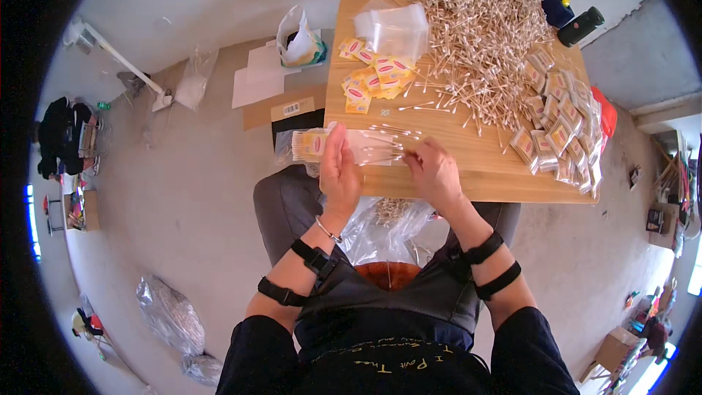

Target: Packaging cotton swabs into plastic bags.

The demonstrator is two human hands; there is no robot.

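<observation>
The left hand (340, 175) stands edge-on at the near edge of the wooden counter (468, 175), its fingers closed around a clear plastic packet (313, 144) of cotton swabs with a yellow label; the packet sticks out to the left of the hand, past the counter's edge. The right hand (433, 172) lies just to the right, palm down, its fingers pinched on a small bunch of cotton swabs (384, 155) that spans the gap between the two hands and points toward the packet's open end. A few loose swabs (398, 130) lie just beyond the fingertips. Farther off, beyond the right hand, spreads a large heap of swabs (479, 22), with a row of filled packets (559, 117) to its right. Beyond the left hand lie yellow labels (373, 77) and a stack of empty clear bags (395, 29). Below both wrists, a clear plastic bag (384, 223) with swabs in it rests on the person's lap.
</observation>
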